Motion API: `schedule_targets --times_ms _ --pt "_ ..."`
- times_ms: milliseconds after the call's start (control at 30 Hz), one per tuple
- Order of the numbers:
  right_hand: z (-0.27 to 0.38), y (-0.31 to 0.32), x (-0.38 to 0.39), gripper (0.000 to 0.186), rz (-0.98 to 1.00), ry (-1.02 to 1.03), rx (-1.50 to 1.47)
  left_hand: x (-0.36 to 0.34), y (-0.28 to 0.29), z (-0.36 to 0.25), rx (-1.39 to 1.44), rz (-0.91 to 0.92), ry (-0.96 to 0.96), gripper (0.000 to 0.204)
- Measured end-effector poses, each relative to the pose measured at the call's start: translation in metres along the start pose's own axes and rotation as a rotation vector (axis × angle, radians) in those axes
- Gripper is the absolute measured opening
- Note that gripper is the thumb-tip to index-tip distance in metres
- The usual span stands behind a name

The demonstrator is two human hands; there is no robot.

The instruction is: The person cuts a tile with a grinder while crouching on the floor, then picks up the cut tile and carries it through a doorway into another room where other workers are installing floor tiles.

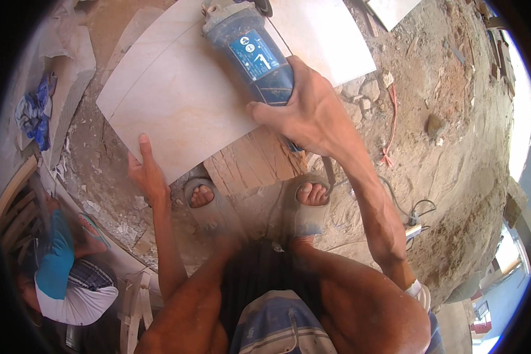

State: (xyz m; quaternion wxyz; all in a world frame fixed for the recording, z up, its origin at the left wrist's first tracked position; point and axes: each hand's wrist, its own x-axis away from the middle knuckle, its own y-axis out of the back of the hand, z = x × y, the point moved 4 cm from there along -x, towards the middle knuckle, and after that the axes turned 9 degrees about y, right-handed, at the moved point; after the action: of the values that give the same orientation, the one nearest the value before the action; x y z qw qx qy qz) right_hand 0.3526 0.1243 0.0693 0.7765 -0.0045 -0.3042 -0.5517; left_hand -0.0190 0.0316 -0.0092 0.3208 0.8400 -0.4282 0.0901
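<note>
A dusty blue angle grinder (259,62) is wrapped in my right hand (312,109), thumb on one side and fingers round its body. Its head and part of the disc reach the top edge of the picture, over a large pale tile (171,103). A thin dark line runs across the tile's left part, and another line shows near the disc. At the tile's near left corner, my left hand (149,174) pinches the edge, thumb on top and fingers hidden beneath. Under the near edge of the tile lies a piece of brown cardboard or board (256,162).
My sandalled feet (312,194) stand just below the tile. Cable (395,200) lies on the dirt at right, near stones (360,91) and a red string (393,118). At lower left sits another person (71,283) beside wooden slats (20,206). Blue plastic (38,112) lies farther left.
</note>
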Motion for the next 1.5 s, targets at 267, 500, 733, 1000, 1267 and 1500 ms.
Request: schedule_targets --times_ms 267,500,733,1000,1267,1500 --pt "0.002 -0.004 0.004 0.063 -0.027 0.078 -0.026 -0.006 0.008 0.011 -0.008 -0.040 -0.022 0.054" --pt "-0.003 0.002 0.011 0.062 -0.041 0.064 -0.032 0.000 -0.001 0.001 0.024 -0.010 -0.007 0.058" --pt "-0.011 -0.002 0.014 0.072 -0.041 0.076 0.001 0.003 -0.001 -0.002 0.028 -0.009 -0.007 0.060" --pt "-0.012 -0.001 0.015 0.080 -0.015 0.051 0.009 0.002 0.001 -0.001 -0.021 -0.005 -0.008 0.060" --pt "-0.015 -0.002 0.019 0.077 -0.022 0.050 0.006 0.002 0.000 -0.001 -0.041 -0.010 0.002 0.060" --pt "-0.017 -0.002 0.020 0.078 -0.028 0.059 0.011 0.001 0.000 0.002 -0.007 0.008 -0.003 0.059"
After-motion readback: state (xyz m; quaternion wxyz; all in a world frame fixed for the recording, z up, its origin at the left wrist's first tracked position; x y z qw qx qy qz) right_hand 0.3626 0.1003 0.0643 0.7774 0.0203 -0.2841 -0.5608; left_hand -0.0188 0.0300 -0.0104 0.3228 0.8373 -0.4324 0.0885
